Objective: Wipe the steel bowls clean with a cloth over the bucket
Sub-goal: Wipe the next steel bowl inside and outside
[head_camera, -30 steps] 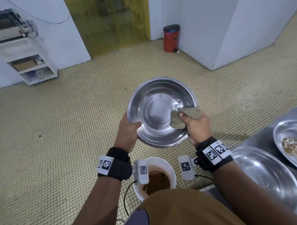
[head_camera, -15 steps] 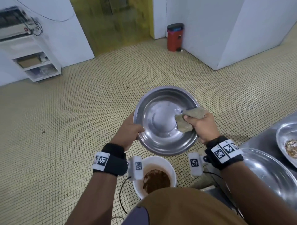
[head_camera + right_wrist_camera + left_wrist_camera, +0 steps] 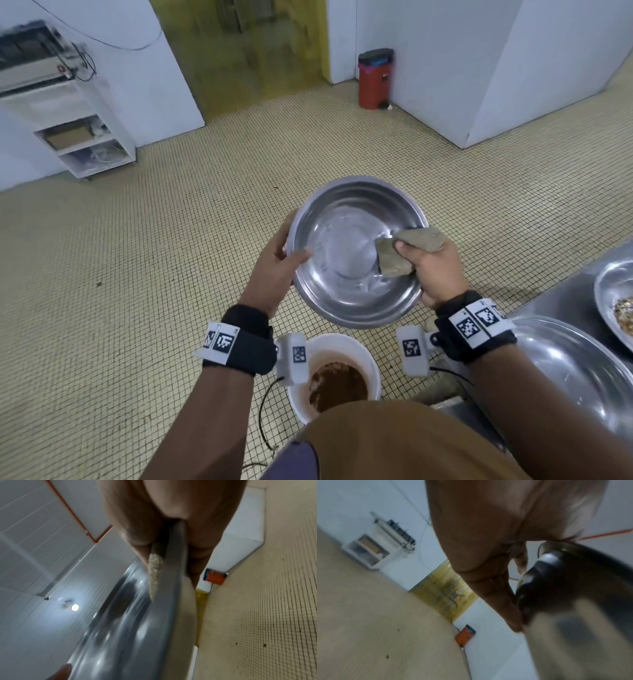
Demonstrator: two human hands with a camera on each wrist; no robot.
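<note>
The person holds a steel bowl in the air, tilted toward them, just beyond a white bucket of brown slop that stands on the tiled floor. The left hand grips the bowl's left rim, thumb hooked inside and fingers behind. The right hand pinches a folded grey-green cloth over the right rim, thumb pressing it against the inner wall, the remaining fingers curled behind the rim. On the steel surface at the right sit a second steel bowl and another with food scraps. A red pedal bin stands by the far wall.
</note>
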